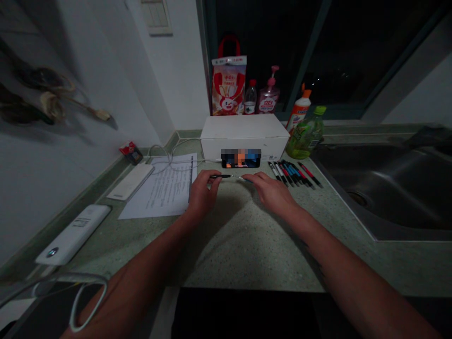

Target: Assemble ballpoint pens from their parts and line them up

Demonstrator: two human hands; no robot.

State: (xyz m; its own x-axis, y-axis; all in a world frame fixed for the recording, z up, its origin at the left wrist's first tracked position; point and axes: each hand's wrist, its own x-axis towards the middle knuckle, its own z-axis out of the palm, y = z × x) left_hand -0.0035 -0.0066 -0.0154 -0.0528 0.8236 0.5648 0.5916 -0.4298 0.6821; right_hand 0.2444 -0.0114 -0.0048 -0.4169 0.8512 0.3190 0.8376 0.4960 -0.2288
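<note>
Over the green speckled counter (pixel 247 245), my left hand (pixel 203 192) pinches a black pen part (pixel 221 176) that points right. Facing it, my right hand (pixel 272 190) is closed on a blue pen part (pixel 248 180), mostly covered by the fingers. A thin pale piece (pixel 236 177) lies between the two parts; which part it belongs to is too small to tell. Just behind the hands a phone (pixel 242 162) leans against a white box (pixel 243 127). Several pens (pixel 291 173) lie side by side to the right of the phone.
Printed paper (pixel 162 190), a flat white box (pixel 130 181) and a white power bank (pixel 74 234) with a cable are at left. A green bottle (pixel 307 136) stands behind the pens. The metal sink (pixel 395 183) is at right. A bag (pixel 229 89) and bottles stand at the window.
</note>
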